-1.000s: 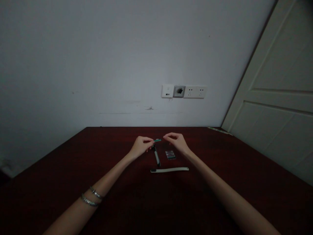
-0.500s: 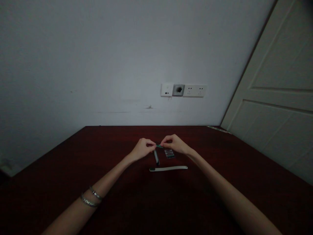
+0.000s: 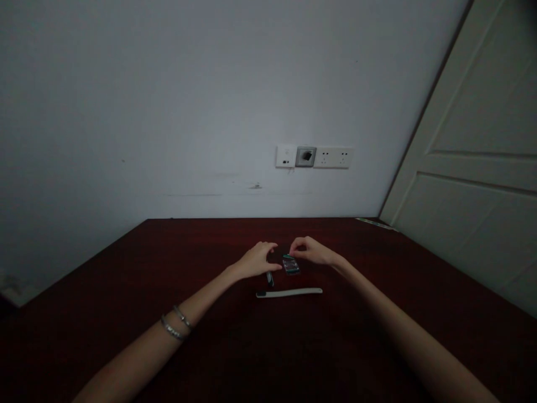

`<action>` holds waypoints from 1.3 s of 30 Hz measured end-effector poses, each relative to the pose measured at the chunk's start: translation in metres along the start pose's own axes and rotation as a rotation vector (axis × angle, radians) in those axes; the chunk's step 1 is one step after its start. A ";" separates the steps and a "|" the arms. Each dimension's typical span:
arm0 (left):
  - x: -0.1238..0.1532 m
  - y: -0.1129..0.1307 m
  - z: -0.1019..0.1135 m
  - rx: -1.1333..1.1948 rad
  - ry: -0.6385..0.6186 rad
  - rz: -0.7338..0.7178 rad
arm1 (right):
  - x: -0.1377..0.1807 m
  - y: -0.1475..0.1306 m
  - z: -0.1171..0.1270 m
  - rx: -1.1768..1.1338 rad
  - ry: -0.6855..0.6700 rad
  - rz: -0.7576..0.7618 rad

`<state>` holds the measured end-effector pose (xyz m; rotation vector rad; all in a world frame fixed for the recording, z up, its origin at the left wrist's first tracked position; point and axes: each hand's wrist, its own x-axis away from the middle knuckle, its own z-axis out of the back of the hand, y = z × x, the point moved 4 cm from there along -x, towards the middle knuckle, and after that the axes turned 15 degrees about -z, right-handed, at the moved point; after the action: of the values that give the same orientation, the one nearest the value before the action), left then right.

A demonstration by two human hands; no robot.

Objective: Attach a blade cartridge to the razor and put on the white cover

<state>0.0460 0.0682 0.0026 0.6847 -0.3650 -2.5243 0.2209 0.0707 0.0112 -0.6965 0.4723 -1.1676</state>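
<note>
My right hand (image 3: 309, 250) pinches a small thin green strip (image 3: 287, 256) at its fingertips, just over the far edge of a small clear packet (image 3: 291, 266). The packet lies flat, with dark items showing inside. To its left, my left hand (image 3: 258, 260) is open, thumb and fingers spread apart with nothing between them. A narrow grey-and-black piece (image 3: 269, 279) lies under the left thumb, its far part hidden by the hand. Closer to me is a long, pale, slightly curved strip (image 3: 289, 292) with a dark left end.
Everything lies on a dark red-brown table (image 3: 201, 347) that meets a pale wall (image 3: 188, 101). White sockets (image 3: 333, 157) and a grey outlet (image 3: 305, 157) are on the wall. A white panelled door (image 3: 474, 162) stands at the right, near a thin strip (image 3: 375, 224) on the table.
My left hand has let go of the green strip, opened and moved right over the grey-and-black piece. My right hand has carried the strip rightward to the packet's far edge.
</note>
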 end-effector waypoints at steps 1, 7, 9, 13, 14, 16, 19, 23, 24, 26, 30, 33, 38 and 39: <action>-0.004 0.001 -0.004 -0.034 -0.040 -0.014 | -0.001 0.005 0.000 0.025 0.006 -0.002; -0.019 0.008 -0.021 -0.123 -0.200 -0.064 | -0.003 0.017 -0.004 0.124 0.047 0.036; -0.020 0.008 -0.025 -0.120 -0.222 -0.049 | -0.003 0.017 -0.005 0.138 0.039 0.040; -0.019 0.004 -0.033 -0.092 -0.224 -0.026 | -0.003 0.018 -0.007 0.164 0.020 0.031; -0.018 0.003 -0.035 -0.087 -0.219 -0.027 | -0.002 0.018 -0.007 0.170 0.015 0.026; -0.018 0.002 -0.038 -0.083 -0.213 -0.030 | -0.002 0.019 -0.008 0.173 0.006 0.018; -0.018 0.002 -0.040 -0.087 -0.200 -0.030 | -0.002 0.021 -0.009 0.162 -0.002 0.014; -0.018 0.006 -0.036 -0.093 -0.172 -0.047 | -0.004 0.022 -0.010 0.156 -0.005 0.009; -0.018 0.007 -0.036 -0.093 -0.169 -0.049 | -0.004 0.022 -0.011 0.157 -0.006 0.009; -0.018 0.007 -0.035 -0.093 -0.167 -0.042 | -0.004 0.023 -0.012 0.158 -0.010 0.008; -0.017 0.008 -0.035 -0.079 -0.164 -0.042 | -0.005 0.025 -0.014 0.159 -0.026 0.001; -0.018 0.009 -0.034 -0.064 -0.165 -0.051 | -0.006 0.026 -0.015 0.161 -0.014 0.006; -0.017 0.011 -0.033 -0.054 -0.144 -0.057 | -0.007 0.025 -0.015 0.176 0.023 0.022; -0.017 0.011 -0.033 -0.051 -0.143 -0.056 | -0.007 0.024 -0.015 0.184 0.026 0.027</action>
<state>0.0807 0.0633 -0.0145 0.5035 -0.3333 -2.6339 0.2244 0.0784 -0.0163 -0.5153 0.3892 -1.1795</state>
